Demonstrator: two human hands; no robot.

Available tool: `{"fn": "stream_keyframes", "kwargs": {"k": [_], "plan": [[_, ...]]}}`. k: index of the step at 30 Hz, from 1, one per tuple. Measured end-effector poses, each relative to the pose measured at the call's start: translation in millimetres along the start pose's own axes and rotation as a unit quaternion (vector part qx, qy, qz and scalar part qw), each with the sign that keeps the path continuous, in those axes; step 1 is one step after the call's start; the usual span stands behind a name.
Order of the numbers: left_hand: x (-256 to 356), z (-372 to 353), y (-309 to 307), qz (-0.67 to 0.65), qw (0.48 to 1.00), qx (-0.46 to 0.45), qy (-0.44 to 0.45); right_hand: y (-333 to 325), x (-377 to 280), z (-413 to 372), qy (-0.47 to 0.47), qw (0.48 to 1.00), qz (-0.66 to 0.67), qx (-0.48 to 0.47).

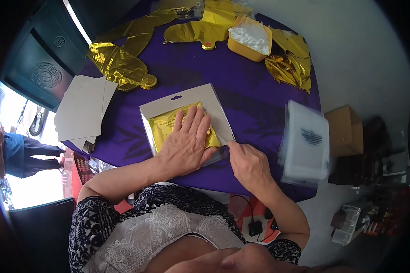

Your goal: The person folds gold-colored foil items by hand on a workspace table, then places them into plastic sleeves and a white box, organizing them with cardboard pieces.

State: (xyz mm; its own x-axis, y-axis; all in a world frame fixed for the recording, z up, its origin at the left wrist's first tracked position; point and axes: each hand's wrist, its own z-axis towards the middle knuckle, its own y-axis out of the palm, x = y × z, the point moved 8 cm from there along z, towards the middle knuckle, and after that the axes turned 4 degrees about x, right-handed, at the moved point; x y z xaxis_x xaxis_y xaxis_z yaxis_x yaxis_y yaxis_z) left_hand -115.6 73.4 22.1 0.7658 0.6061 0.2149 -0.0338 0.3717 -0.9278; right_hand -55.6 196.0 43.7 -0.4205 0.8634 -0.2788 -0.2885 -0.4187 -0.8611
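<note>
My left hand (187, 143) lies flat, fingers spread, over a folded gold foil balloon (161, 127). Dark print shows on the foil beside my fingers. The balloon rests on a white card (214, 102) with a hanger slot, and a clear plastic bag seems to surround both. At the card's lower right corner, my right hand (250, 164) is closed, thumb and forefinger pinching the bag's edge. Part of the balloon is hidden beneath my left palm.
White cards (83, 107) are stacked at the left. Clear printed bags (307, 141) lie at the right edge, near a cardboard box (345, 132). Flat gold foil balloons (118, 66) and a yellow tub (250, 38) of white items sit along the far side of the purple-covered table (191, 66).
</note>
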Motion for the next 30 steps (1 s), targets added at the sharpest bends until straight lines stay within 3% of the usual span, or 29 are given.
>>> {"fn": "stream_keyframes", "kwargs": {"k": [20, 30], "plan": [[3, -2, 4, 0.062, 0.998, -0.015, 0.021, 3, -10, 2, -0.148, 0.982, -0.111, 0.031], [3, -1, 7, 0.072, 0.997, -0.032, 0.008, -12, -9, -17, -0.091, 0.988, -0.121, 0.015]]}}
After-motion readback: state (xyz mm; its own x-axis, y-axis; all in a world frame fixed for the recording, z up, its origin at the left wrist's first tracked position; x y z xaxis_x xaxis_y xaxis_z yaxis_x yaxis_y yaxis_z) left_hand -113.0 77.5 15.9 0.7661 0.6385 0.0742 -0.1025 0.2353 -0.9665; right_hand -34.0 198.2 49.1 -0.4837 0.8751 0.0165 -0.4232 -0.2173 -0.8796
